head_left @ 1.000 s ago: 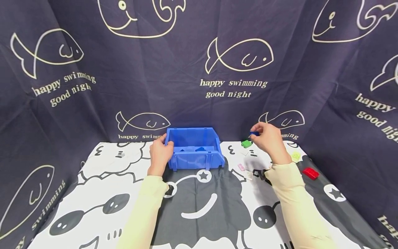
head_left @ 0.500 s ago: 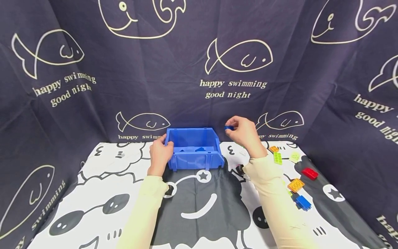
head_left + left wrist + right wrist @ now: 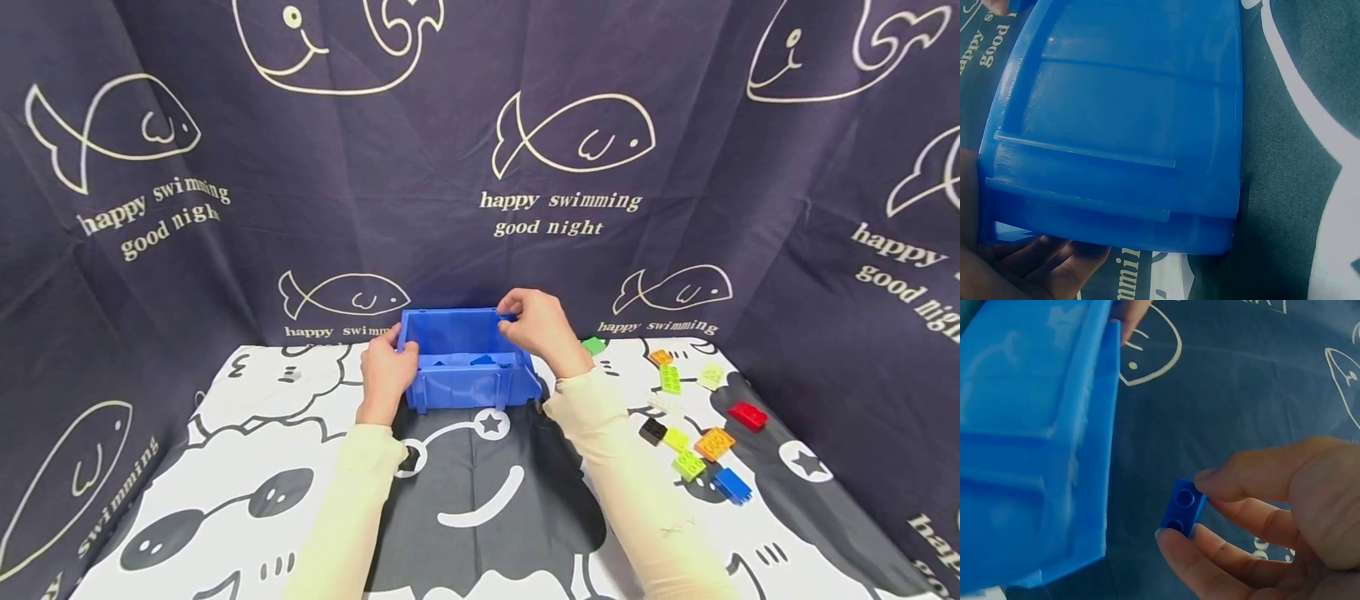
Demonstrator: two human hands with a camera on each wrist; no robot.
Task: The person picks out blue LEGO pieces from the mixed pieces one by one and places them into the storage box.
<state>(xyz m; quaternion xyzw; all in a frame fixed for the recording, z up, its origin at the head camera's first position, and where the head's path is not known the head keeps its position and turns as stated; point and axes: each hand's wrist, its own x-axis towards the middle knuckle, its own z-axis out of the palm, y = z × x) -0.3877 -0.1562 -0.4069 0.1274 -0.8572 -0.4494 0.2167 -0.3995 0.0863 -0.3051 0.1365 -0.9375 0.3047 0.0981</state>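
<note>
A blue plastic storage bin [image 3: 457, 388] stands at the back of the cloth, against the dark curtain. My left hand [image 3: 385, 373] grips its left end wall, thumb on the inner side; in the left wrist view its fingers [image 3: 1063, 269] reach under the wall's edge. Over the bin's right end is my right hand [image 3: 536, 327]. Between thumb and fingertip it pinches a small blue toy brick [image 3: 1185, 501] with studs, plain in the right wrist view but hidden by the hand in the head view. Dark blue pieces [image 3: 482, 361] lie inside the bin.
Several loose bricks lie to the right: red [image 3: 747, 415], orange [image 3: 714, 444], black [image 3: 652, 431], a larger blue one [image 3: 731, 485], lime [image 3: 670, 379] and, near the back, green [image 3: 593, 345]. The dark curtain [image 3: 420, 208] rises right behind the bin.
My right hand has carried the blue brick leftward from beside the green brick to the bin's right end. Bricks on the right that the arm covered now show. My left hand and the bin have stayed put.
</note>
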